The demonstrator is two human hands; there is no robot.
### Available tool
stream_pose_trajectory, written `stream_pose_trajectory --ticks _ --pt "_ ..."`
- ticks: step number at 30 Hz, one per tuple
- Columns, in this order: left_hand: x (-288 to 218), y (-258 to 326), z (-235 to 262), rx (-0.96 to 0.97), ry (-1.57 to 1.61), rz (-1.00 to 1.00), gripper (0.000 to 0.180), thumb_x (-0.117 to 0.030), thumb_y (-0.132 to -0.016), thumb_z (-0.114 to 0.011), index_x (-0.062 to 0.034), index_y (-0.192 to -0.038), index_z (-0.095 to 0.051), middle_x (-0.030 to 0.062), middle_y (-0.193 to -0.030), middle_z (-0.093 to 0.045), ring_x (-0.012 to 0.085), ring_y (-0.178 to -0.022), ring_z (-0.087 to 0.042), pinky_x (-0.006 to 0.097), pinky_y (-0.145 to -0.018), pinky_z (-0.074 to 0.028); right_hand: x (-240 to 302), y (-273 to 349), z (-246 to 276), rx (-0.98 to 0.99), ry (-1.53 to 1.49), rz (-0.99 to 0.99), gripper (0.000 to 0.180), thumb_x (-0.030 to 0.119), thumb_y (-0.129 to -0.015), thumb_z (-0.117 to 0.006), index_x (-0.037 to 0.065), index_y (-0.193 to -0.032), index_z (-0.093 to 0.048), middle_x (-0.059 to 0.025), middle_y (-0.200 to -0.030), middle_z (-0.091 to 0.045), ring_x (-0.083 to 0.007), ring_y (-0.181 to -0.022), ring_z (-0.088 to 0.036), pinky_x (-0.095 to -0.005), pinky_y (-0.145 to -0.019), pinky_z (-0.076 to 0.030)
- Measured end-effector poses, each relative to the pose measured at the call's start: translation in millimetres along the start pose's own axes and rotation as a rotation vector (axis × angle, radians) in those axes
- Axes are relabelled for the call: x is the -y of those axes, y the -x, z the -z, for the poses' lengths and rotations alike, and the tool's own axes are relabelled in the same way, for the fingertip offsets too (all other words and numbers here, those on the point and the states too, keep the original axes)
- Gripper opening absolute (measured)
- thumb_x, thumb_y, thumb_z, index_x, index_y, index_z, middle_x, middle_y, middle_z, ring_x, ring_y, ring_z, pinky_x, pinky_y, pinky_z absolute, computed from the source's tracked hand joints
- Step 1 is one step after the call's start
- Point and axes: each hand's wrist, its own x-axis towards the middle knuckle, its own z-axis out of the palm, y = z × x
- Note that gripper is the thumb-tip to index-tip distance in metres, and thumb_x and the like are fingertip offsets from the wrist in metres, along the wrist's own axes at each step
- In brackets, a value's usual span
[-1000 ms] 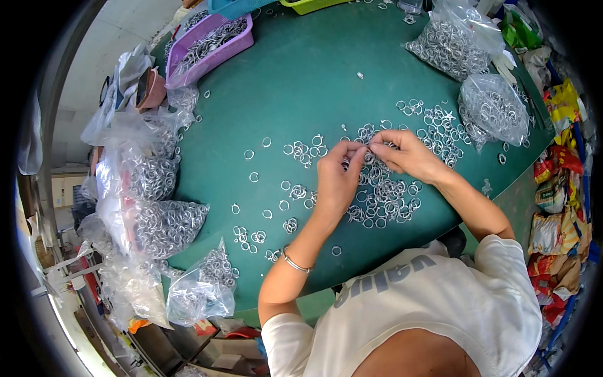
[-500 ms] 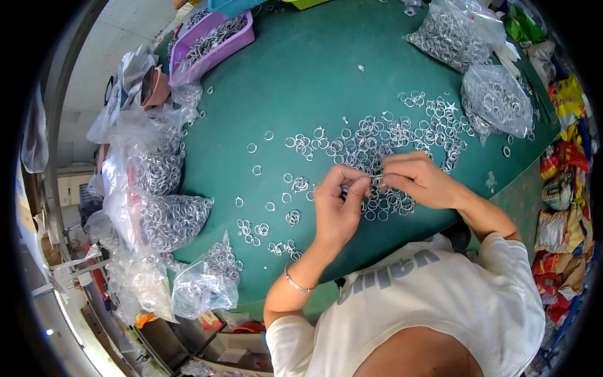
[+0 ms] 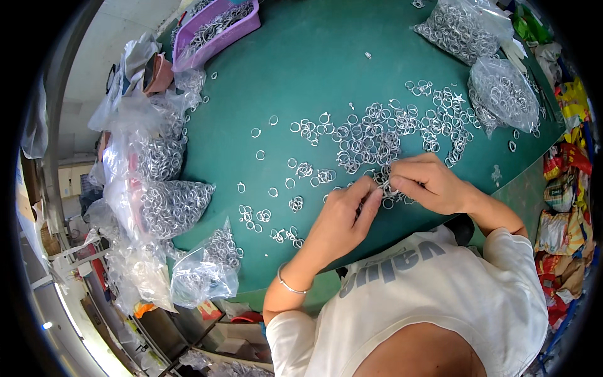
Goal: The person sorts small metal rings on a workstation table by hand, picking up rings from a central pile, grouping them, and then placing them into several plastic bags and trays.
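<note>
Above the near edge of the green table, my left hand (image 3: 344, 218) and my right hand (image 3: 434, 185) meet with their fingertips together. Both are closed in a pinch on small silver metal rings (image 3: 385, 186), partly covered by the fingers. How many rings are between them I cannot tell. Just beyond the hands lies a loose heap of silver rings (image 3: 370, 135), spreading to the right. Left of my left hand, little clusters of rings (image 3: 304, 169) and single rings lie apart on the tabletop.
Clear plastic bags full of rings (image 3: 176, 207) line the table's left side. Two more ring-filled bags (image 3: 502, 94) stand at the far right. A purple basket (image 3: 232, 28) of metal parts is at the far left. Colourful packages (image 3: 559, 213) are stacked beyond the right edge.
My left hand has turned, its back now more upward, and shifted slightly right and nearer me. The right hand stays almost in place. The view has shifted a little.
</note>
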Motion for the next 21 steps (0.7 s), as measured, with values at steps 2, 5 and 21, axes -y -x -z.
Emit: stream_pose_trajectory --ticks 2,5,21 --pt "1 1 3 0.05 0.025 -0.044 0.01 -0.006 -0.086 -0.052 0.0022 -0.08 -0.049 0.017 -0.059 -0.05 0.0324 -0.051 -0.047 0.036 -0.047 -0.036 7 1 2 0.1 -0.078 -0.074 0.02 0.014 -0.091 -0.048 -0.002 -0.079 -0.052 -0.0154 -0.065 -0.05 -0.0324 -0.059 -0.049 -0.0383 -0.054 -0.037" --pt "6 4 5 0.117 0.078 -0.145 0.01 -0.005 -0.085 -0.053 0.0019 -0.077 -0.052 0.0143 -0.058 -0.051 0.0285 -0.049 -0.047 0.035 -0.046 -0.036 10 4 7 0.209 -0.038 0.004 0.019 0.014 -0.091 -0.049 -0.001 -0.08 -0.052 -0.0151 -0.064 -0.049 -0.0324 -0.059 -0.049 -0.0387 -0.054 -0.037" --pt "-4 34 13 0.185 0.147 -0.341 0.004 0.0 -0.075 -0.062 0.0002 -0.073 -0.059 0.0066 -0.057 -0.05 0.0197 -0.043 -0.045 0.031 -0.042 -0.034 30 24 -14 0.265 -0.204 0.114 0.012 0.013 -0.089 -0.051 0.002 -0.084 -0.054 -0.0104 -0.058 -0.05 -0.0242 -0.05 -0.05 -0.033 -0.048 -0.038"
